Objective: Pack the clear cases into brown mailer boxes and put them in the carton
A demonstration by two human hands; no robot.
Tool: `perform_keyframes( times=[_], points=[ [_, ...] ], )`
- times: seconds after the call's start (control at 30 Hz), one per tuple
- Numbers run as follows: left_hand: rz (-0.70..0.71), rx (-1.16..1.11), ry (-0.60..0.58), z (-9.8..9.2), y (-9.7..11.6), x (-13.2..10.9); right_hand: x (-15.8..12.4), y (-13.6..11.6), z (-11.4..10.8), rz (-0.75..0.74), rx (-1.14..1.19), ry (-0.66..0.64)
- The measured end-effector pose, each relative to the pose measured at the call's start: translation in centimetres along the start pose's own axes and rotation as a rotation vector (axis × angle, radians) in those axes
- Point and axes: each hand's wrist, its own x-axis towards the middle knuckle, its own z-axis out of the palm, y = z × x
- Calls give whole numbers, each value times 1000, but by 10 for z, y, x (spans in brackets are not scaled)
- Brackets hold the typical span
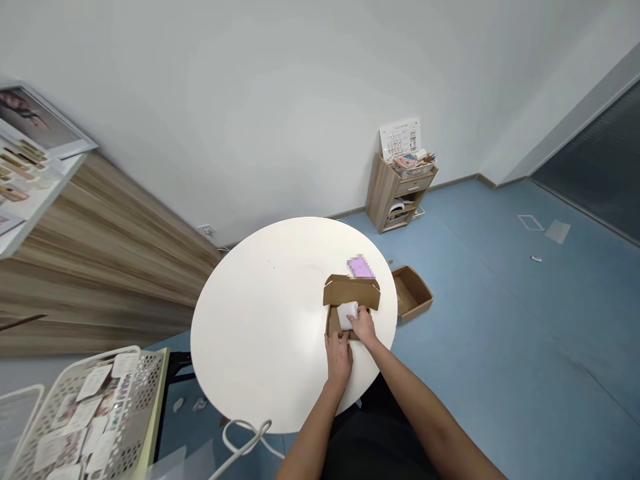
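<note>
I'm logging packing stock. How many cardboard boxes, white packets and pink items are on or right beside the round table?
Cardboard boxes: 2, the open box on the table and the floor box
White packet: 1, in the open box under the right hand
Pink item: 1, on the table
Total: 4

No legible text. Calendar sheet at the wall beyond the round table: number grid too small to read. Cards in the white basket left of the table: print unresolved. Cardboard box and white packet on the table: no readable markings.
</note>
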Motion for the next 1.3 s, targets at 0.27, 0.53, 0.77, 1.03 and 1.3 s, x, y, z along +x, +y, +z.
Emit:
perform_keyframes(
  times=[0.27,0.53,0.77,1.03,1.3],
  points=[
    [56,-105,12,-23,-26,9,-8,-3,1,-31,-220,-29],
    [114,-112,19,-23,-33,19,-6,-7,-10,-222,-492,37],
    [47,-186,104,-31,-41,22,2,13,-54,-34,-90,189],
    [-549,-482,-17,-67,-50,110,68,-14,-123,-120,245,-130],
    [-425,-332,-220,-82,-25,134,61,-14,-120,-310,159,-160]
  ],
)
